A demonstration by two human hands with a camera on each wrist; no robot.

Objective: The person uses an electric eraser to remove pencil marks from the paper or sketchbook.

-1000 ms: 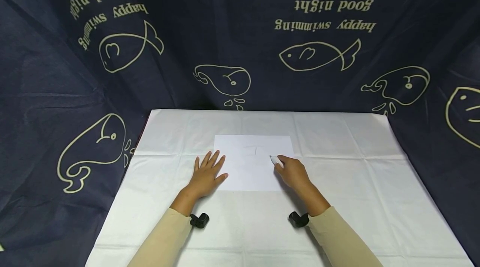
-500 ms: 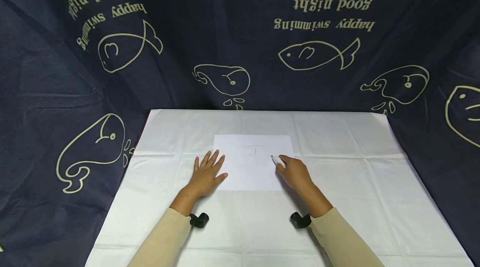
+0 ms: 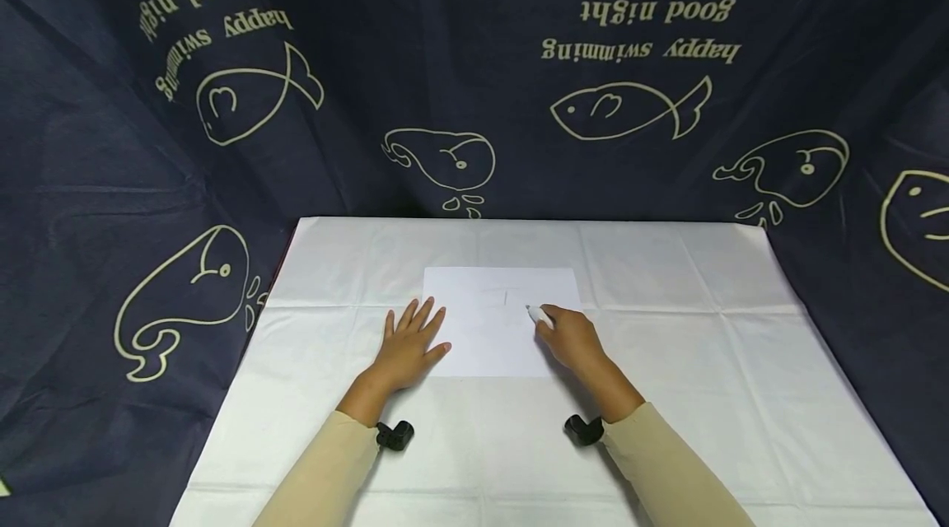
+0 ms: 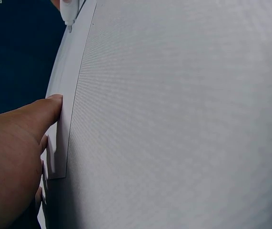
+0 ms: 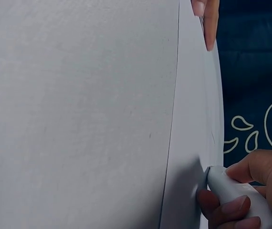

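A sheet of white paper (image 3: 482, 346) lies on the cloth, with a few faint thin lines (image 3: 507, 296) near its upper middle. The left hand (image 3: 404, 354) rests spread over the paper's left edge, thumb and fingertips on the sheet. In the right hand (image 3: 574, 338) is a thick white pen (image 3: 542, 315), slanted with its narrow grey tip toward the faint lines. The right wrist view shows thumb and fingers curled round the pen's body (image 5: 236, 191), its tip end over the paper. The pen (image 4: 69, 12) also shows at the top of the left wrist view, tip pointing down.
A creased white cloth (image 3: 667, 362) covers the table around the paper. Behind and beside it hangs a dark blue curtain (image 3: 474, 33) printed with fish, whales and lettering. Each wrist carries a small black camera, such as the right one (image 3: 584, 430).
The right hand shifts slightly right, then back left with the pen, whose tip is now nearer the faint lines. The left hand stays in place.
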